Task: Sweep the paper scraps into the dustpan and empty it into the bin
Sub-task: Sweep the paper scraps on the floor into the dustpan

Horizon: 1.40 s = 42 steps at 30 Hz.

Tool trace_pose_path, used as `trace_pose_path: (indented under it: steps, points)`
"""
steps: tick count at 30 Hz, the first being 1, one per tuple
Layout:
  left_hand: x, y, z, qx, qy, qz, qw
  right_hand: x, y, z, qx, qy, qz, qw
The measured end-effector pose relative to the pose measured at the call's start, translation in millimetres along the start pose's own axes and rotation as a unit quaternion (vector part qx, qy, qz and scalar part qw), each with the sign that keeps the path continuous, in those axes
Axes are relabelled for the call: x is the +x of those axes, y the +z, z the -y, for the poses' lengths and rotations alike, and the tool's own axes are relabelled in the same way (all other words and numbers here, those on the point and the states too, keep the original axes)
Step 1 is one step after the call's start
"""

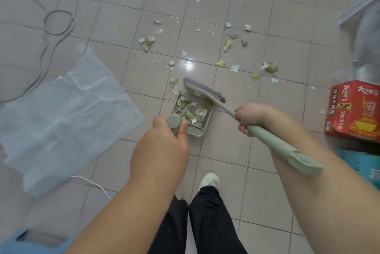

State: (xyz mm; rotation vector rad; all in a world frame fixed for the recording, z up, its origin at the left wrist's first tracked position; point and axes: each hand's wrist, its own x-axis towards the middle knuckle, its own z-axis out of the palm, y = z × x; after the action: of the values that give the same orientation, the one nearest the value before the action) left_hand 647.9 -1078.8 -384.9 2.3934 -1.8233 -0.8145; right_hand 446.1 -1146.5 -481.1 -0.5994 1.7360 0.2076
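A pale green dustpan (198, 128) stands on the tiled floor, filled with several paper scraps. My left hand (164, 140) grips its upright handle from above. My right hand (249, 117) grips the pale green broom handle (283, 146). The broom's grey bristle head (205, 90) lies at the dustpan's open far edge. Many white and yellow-green paper scraps (228, 44) lie scattered on the floor beyond the dustpan, from the left group (148, 42) to the right group (270, 67). No bin is clearly in view.
A large crumpled white sheet (65, 113) lies on the floor at left, with a grey cable loop (59, 22) behind it. A red printed carton (353, 109) stands at right, below a metal shelf (357, 4). My foot (209, 179) is just behind the dustpan.
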Motion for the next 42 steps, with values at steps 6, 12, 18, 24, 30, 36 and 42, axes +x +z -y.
trace_pose_path:
  steps: [6, 12, 18, 24, 30, 36, 42]
  points:
    - [-2, -1, 3, -0.01, 0.009, 0.002, 1.0, -20, 9, -8, 0.005, -0.009, 0.029, 1.0]
    - [-7, -1, 11, -0.027, 0.01, 0.005, 1.0, -43, -30, -23, 0.034, -0.002, 0.001, 0.999]
    - [-24, -6, 24, -0.03, 0.005, -0.002, 1.0, -36, -37, -7, 0.031, -0.008, -0.029, 0.999]
    - [-52, -8, 42, -0.031, -0.012, -0.012, 0.999, -9, -2, 7, 0.022, 0.005, -0.027, 0.999]
    - [-66, 4, 55, 0.007, -0.026, 0.024, 0.999, -6, 42, -6, -0.019, 0.012, -0.015, 1.0]
    - [-61, 6, 56, 0.015, -0.024, 0.032, 0.999, -43, 56, -35, -0.064, 0.013, 0.007, 0.998]
    - [-62, 4, 62, -0.003, -0.005, 0.031, 0.999, -88, 27, -53, -0.028, 0.004, -0.034, 0.999]
